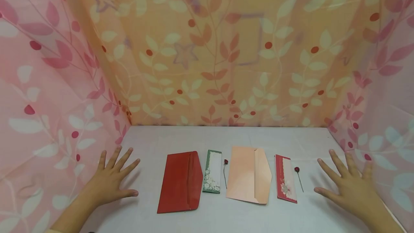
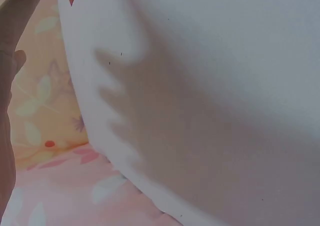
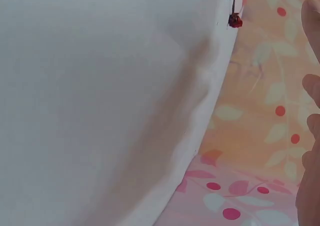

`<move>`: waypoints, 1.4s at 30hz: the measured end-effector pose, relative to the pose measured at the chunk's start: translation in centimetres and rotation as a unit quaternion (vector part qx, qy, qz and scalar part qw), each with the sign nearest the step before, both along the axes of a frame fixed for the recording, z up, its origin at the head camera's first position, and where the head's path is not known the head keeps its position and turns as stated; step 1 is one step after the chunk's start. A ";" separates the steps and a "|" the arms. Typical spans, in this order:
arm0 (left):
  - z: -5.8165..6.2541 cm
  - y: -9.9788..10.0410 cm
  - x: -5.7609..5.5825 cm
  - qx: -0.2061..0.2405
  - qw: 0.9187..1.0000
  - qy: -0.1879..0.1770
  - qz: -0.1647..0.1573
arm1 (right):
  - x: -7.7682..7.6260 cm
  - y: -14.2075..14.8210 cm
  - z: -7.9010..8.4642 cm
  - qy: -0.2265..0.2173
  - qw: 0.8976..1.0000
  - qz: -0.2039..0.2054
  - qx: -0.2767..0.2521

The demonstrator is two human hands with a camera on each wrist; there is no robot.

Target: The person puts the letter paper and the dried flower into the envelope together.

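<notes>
My left hand (image 1: pixel 111 181) hovers at the left side of the table with fingers spread, holding nothing. On the right, my right hand (image 1: pixel 350 186) is spread the same way and also holds nothing. Between them lies a row: a red envelope (image 1: pixel 174 182) with its flap unfolded, a green floral card (image 1: pixel 212 172), a small red rose on a thin stem (image 1: pixel 225 162), a peach envelope (image 1: pixel 242 175) with its flap unfolded, a red floral card (image 1: pixel 286 179) and a second rose (image 1: pixel 297 169). The red envelope is nearest my left hand, the second rose nearest my right.
The white table (image 1: pixel 145 139) carries the row. An orange leaf-patterned curtain (image 1: pixel 216 53) hangs behind it. Pink patterned curtains stand at the left (image 1: pixel 48 100) and right (image 1: pixel 385 92), close beside each hand. Shadows of the hands fall on the tabletop in both wrist views.
</notes>
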State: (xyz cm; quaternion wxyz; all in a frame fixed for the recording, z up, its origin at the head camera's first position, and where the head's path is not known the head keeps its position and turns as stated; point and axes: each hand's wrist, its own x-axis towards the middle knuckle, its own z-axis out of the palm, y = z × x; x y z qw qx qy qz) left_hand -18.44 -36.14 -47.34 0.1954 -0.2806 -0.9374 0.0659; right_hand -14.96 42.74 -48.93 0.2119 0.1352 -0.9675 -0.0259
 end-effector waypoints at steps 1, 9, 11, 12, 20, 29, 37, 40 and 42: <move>0.0 0.1 0.0 0.000 1.000 -0.002 0.002 | -0.1 -0.1 -0.1 0.002 1.000 0.002 -0.002; 0.0 0.6 0.1 0.012 1.000 -0.013 0.001 | -0.4 -1.4 -0.3 0.003 0.999 0.025 -0.019; 0.1 0.7 0.1 0.013 1.000 -0.012 -0.001 | -0.5 -1.8 -0.5 0.006 0.999 0.031 -0.025; 0.1 0.7 0.1 0.015 1.000 -0.012 -0.003 | -0.6 -2.1 -0.5 0.008 0.999 0.035 -0.027; 0.4 1.1 0.1 0.022 1.000 -0.011 -0.009 | -1.0 -4.2 -1.1 0.022 0.999 0.039 -0.031; 0.3 1.8 -0.1 0.028 0.999 -0.021 -0.007 | -1.6 -6.6 -0.7 0.014 0.998 0.047 -0.036; 1.0 2.9 0.2 0.038 0.998 -0.039 -0.007 | -1.9 -8.7 -0.4 0.017 0.997 0.059 -0.046; 1.2 3.4 0.2 0.052 0.997 -0.053 -0.012 | -2.0 -9.5 -0.4 0.009 0.997 0.055 -0.044; 1.3 3.7 0.2 0.059 0.996 -0.063 -0.014 | -2.1 -10.0 -0.5 0.005 0.997 0.056 -0.043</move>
